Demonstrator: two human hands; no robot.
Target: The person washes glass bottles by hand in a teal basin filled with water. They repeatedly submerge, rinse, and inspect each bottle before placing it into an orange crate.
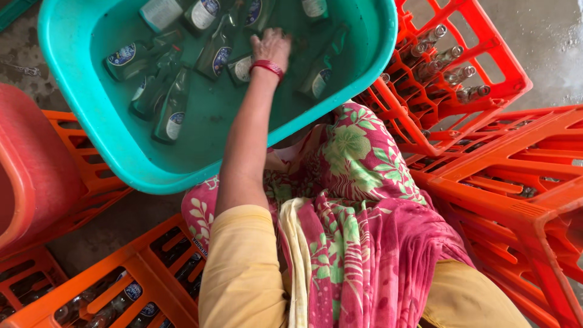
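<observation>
Clearly the left hand, fingers curled down among the bottles (whether gripping one I cannot tell) in the teal tub at upper left of the frame, risks wet glass slipping and cracking against its neighbours.

Soft even daylight, colours vivid, no hard shadows; pale glare on wet floor top right; slight blur, mild wide-angle stretch at edges
</observation>
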